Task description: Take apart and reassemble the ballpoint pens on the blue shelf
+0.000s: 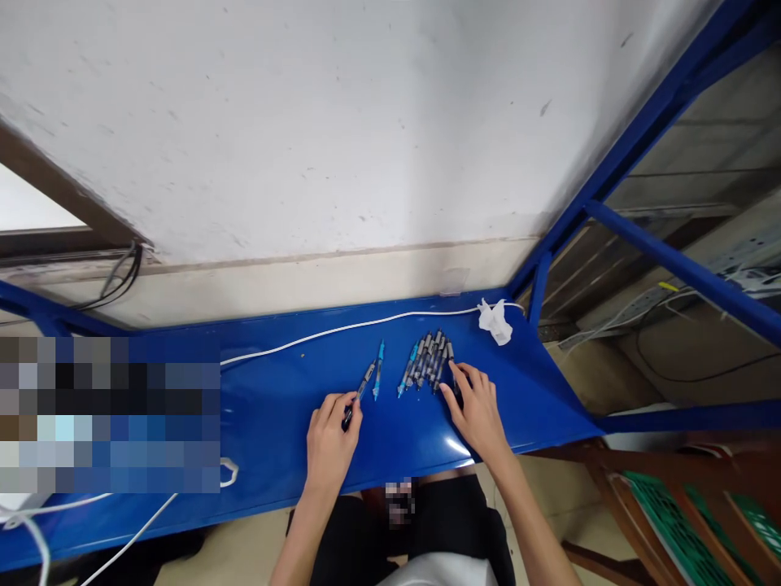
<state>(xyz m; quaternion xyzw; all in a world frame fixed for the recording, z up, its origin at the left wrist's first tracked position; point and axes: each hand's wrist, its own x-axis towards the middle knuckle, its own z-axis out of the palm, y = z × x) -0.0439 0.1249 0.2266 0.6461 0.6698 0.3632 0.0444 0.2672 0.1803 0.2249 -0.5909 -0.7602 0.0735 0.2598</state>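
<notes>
On the blue table, my left hand (334,423) pinches a dark pen (366,381) with a grey clip, its upper end pointing away from me. Just right of that pen lies a light-blue pen (379,370) by itself. Farther right, several dark pens (430,358) lie side by side in a group, with a light-blue pen (407,369) at the group's left edge. My right hand (474,400) is at the group's right side, its fingers curled around a dark pen (451,352) that is partly hidden beneath them.
A crumpled white tissue (495,321) lies at the back right. A white cable (335,329) runs along the table's back. Blue frame bars (540,285) rise at the right. Pixelated blocks hide the left side, where another white cable (137,533) hangs.
</notes>
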